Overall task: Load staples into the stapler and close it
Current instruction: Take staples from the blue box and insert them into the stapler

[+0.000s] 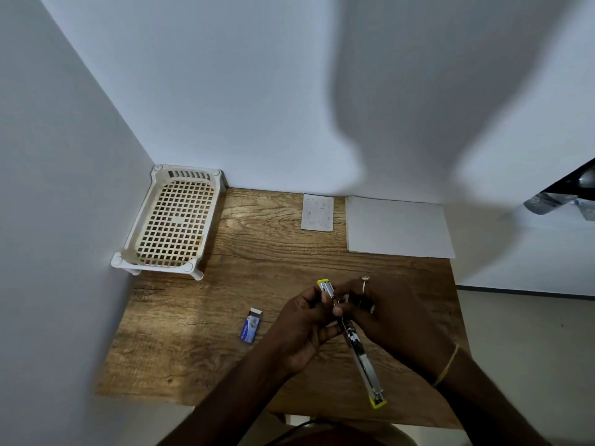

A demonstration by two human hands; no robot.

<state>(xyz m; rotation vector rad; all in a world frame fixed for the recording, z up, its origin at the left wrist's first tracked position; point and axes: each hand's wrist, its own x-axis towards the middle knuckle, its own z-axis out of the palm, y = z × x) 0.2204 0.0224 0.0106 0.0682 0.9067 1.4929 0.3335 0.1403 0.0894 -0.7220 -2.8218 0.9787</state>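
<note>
A yellow and metal stapler (360,352) is swung fully open, stretched in a long line above the wooden table (199,333). Its far yellow end sits at the top near my fingers and its near yellow end points toward me. My left hand (306,326) grips the stapler at its middle from the left. My right hand (386,317), with a ring, pinches the upper part from the right; whether it also holds staples is hidden by the fingers. A small blue staple box (251,326) lies on the table left of my hands, its flap open.
A white plastic basket (170,223) stands in the back left corner against the walls. A small printed slip (318,212) and a white sheet of paper (397,226) lie at the back of the table. The table's right edge runs just beyond my right wrist.
</note>
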